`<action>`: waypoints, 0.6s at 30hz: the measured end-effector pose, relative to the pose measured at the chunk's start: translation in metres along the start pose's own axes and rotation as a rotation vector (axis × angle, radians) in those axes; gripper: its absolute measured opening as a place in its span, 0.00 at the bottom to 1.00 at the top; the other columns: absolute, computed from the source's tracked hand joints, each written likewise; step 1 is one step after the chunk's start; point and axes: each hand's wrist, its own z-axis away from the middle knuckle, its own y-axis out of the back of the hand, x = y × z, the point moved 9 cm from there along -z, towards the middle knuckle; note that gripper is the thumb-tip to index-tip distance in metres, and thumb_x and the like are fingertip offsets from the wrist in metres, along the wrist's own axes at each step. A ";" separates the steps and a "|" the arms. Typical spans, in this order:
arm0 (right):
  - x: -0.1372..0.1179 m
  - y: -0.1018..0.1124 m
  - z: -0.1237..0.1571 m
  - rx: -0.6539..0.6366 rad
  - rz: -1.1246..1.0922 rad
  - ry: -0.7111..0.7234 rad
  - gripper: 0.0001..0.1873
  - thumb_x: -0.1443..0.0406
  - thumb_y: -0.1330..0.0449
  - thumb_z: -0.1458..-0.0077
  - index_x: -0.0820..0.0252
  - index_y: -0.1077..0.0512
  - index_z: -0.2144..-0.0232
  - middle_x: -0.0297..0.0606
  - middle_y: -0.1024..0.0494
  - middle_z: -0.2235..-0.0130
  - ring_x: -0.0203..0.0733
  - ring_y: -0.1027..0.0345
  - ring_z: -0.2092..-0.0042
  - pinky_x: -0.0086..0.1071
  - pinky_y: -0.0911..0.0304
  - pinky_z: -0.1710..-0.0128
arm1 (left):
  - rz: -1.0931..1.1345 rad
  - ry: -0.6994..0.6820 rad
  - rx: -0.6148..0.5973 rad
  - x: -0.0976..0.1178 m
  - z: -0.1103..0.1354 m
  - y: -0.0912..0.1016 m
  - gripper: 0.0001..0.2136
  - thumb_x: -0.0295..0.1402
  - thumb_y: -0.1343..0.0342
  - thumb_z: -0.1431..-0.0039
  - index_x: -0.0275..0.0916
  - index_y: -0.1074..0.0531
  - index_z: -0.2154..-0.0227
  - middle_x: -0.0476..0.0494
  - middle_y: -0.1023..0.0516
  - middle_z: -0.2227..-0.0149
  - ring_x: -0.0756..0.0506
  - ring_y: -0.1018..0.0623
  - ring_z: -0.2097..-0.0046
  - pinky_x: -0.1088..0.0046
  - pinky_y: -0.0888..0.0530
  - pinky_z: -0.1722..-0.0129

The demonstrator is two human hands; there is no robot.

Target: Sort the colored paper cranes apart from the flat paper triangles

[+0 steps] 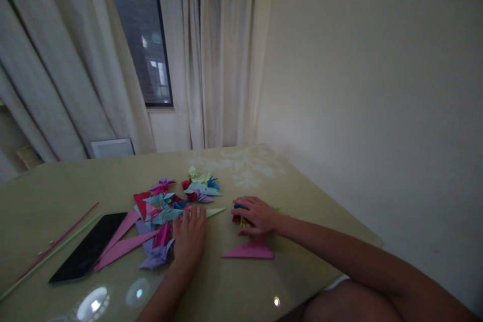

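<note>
My left hand [189, 235] lies palm down at the right edge of a loose pile of origami pieces [162, 216], its fingers stretched out and touching the paper. A pale green folded point [216, 212] sticks out beside its fingertips. My right hand [258, 215] curves over a small bunch of blue, red and yellow folded paper [236, 219], which shows between thumb and fingers; the palm hides the rest. Just below that hand is a pink folded paper piece [249, 250]. Behind my left hand sits another cluster of paper origami [202, 188].
A black phone [90, 246] lies on the glossy table [313, 201], left of long pink folded strips [124, 249]. Two thin sticks [56, 246], pink and green, rest farther left. Curtains [226, 60] and a window stand behind the table; a wall [370, 85] borders its right side.
</note>
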 end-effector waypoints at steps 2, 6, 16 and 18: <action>-0.004 0.003 0.000 0.003 -0.007 0.027 0.36 0.42 0.40 0.37 0.60 0.30 0.37 0.56 0.31 0.33 0.60 0.37 0.33 0.52 0.42 0.35 | -0.019 0.071 -0.026 -0.011 0.000 0.002 0.23 0.21 0.56 0.32 0.40 0.24 0.42 0.30 0.25 0.39 0.31 0.26 0.42 0.43 0.25 0.48; -0.015 0.006 -0.002 0.000 -0.007 0.078 0.36 0.42 0.40 0.37 0.60 0.30 0.38 0.55 0.31 0.34 0.59 0.36 0.35 0.51 0.42 0.36 | 0.044 0.153 -0.140 -0.024 -0.008 -0.007 0.20 0.22 0.56 0.31 0.37 0.22 0.46 0.28 0.24 0.43 0.32 0.25 0.44 0.54 0.20 0.57; 0.003 -0.008 -0.001 0.045 0.065 0.000 0.24 0.49 0.41 0.33 0.58 0.25 0.46 0.53 0.28 0.36 0.56 0.33 0.38 0.49 0.38 0.40 | 0.327 0.017 -0.086 -0.004 -0.024 -0.012 0.14 0.22 0.52 0.32 0.37 0.23 0.53 0.35 0.22 0.50 0.37 0.22 0.46 0.61 0.22 0.51; 0.006 -0.007 0.001 0.057 0.074 -0.024 0.18 0.54 0.41 0.33 0.58 0.25 0.49 0.51 0.27 0.37 0.54 0.31 0.39 0.48 0.37 0.40 | 0.496 -0.052 -0.051 0.012 -0.022 -0.009 0.10 0.27 0.50 0.30 0.39 0.24 0.54 0.37 0.22 0.51 0.39 0.22 0.48 0.62 0.23 0.49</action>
